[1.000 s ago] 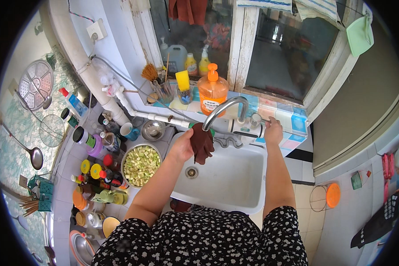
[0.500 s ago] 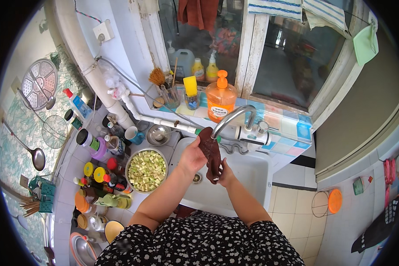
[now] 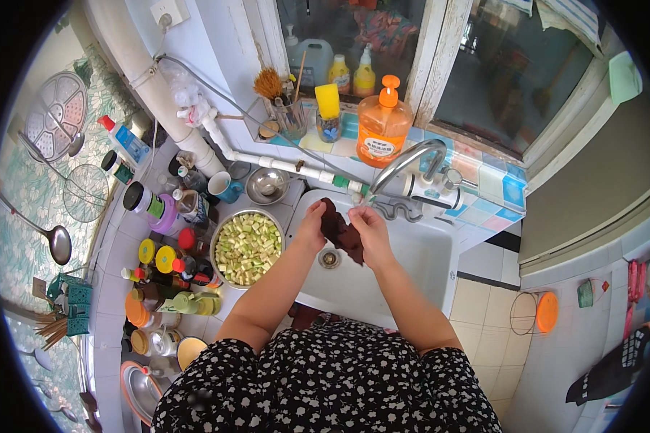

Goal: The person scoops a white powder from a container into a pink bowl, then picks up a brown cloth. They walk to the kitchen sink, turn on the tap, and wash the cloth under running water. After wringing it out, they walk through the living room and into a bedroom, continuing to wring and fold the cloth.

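Observation:
Over the white sink (image 3: 422, 263), my left hand (image 3: 312, 225) and my right hand (image 3: 369, 232) hold a dark reddish-brown cloth (image 3: 341, 232) between them. Each hand is closed on one side of the cloth, which hangs in folds above the basin near the drain (image 3: 330, 258). Behind my right hand arches the chrome faucet (image 3: 410, 155), apart from the cloth. I cannot tell whether water is running.
Left of the sink stands a metal bowl of diced pale-green vegetable (image 3: 249, 247), with a smaller metal bowl (image 3: 267, 186) behind it. Several bottles and jars crowd the left counter. An orange pump bottle (image 3: 383, 130) and a glass with a yellow sponge (image 3: 328, 115) stand on the ledge.
The cloth has come down and away from the faucet spout, toward me. My right hand has moved up to the cloth's upper right side, level with my left. The view has shifted slightly.

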Demonstrator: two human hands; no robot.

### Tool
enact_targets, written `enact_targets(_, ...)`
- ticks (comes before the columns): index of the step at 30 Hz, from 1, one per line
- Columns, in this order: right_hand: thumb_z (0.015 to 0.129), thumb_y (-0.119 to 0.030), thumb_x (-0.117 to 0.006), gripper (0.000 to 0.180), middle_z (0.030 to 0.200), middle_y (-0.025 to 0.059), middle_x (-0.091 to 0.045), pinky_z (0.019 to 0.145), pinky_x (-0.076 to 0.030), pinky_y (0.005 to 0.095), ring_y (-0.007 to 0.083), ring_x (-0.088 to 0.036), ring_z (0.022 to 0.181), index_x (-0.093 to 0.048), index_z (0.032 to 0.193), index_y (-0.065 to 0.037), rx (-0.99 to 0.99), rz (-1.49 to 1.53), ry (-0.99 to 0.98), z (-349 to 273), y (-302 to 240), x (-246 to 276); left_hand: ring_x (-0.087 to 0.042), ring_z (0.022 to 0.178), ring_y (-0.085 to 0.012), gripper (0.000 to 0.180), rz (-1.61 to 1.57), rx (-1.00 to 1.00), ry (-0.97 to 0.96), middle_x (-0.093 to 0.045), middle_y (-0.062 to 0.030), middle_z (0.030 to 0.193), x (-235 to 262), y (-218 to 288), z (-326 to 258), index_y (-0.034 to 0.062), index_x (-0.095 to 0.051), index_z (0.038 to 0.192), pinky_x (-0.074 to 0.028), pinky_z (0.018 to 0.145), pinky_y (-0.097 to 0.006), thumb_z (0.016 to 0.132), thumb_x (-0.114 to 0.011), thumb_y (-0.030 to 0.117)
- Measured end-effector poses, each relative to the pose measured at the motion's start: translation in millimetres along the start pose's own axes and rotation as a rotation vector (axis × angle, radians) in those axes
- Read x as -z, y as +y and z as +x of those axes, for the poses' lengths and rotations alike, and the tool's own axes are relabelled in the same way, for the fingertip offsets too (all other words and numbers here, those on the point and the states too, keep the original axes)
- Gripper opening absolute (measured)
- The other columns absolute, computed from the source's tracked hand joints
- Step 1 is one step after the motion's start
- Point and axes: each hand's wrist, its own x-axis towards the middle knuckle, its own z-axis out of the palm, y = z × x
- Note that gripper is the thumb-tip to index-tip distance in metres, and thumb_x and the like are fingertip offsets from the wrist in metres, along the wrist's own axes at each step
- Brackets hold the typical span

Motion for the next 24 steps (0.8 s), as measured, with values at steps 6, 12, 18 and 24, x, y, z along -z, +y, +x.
enact_targets(6,0.082,-0.017,-0.069,0.019,0.059,-0.0034,-0.045,0.047,-0.035,0.0237,0.0055,-0.04,0.051,-0.058,0.08,-0.002,0.399,-0.579,-0.051,-20.6,10.3,-31.2,-0.06,0.092,-0.0226,0.026,-0.249,0.278,-0.278,-0.059,-0.0094,0.101,-21.4,-32.3,-11.3,0.0065,-0.052,0.109,-0.051,0.082,-0.038,0.096,-0.046,0.029)
enact_targets(12,0.085,-0.015,-0.064,0.012,0.062,-0.0024,-0.049,0.052,-0.038,0.0258,0.0082,-0.04,0.056,-0.06,0.093,-0.006,0.366,-0.472,0.505,30.7,20.1,61.8,-0.061,0.09,-0.0265,0.019,-0.298,0.226,-0.027,-0.061,-0.0086,0.093,-30.0,-35.3,-3.8,0.0065,-0.055,0.099,-0.051,0.085,-0.043,0.092,-0.052,0.024)
enact_targets(18,0.089,-0.057,-0.046,0.056,0.129,0.0027,-0.05,0.097,-0.039,0.044,0.0235,-0.049,0.117,-0.045,0.129,-0.018,-0.583,0.343,0.044,3.5,39.7,68.2,-0.061,0.088,-0.0256,0.014,-0.333,0.272,-0.057,-0.059,-0.0061,0.092,-48.8,-13.5,-28.7,0.0089,-0.057,0.093,-0.052,0.082,-0.044,0.09,-0.055,0.023)
enact_targets(24,0.092,-0.04,-0.049,0.046,0.124,0.0071,-0.054,0.096,-0.042,0.0383,0.0228,-0.051,0.114,-0.05,0.122,-0.006,-0.303,0.406,-0.011,10.1,21.7,75.4,-0.058,0.096,-0.0249,0.025,-0.184,-0.065,0.031,-0.057,-0.0089,0.102,-12.2,-11.8,-6.4,0.0088,-0.047,0.115,-0.05,0.086,-0.042,0.09,-0.05,0.01)
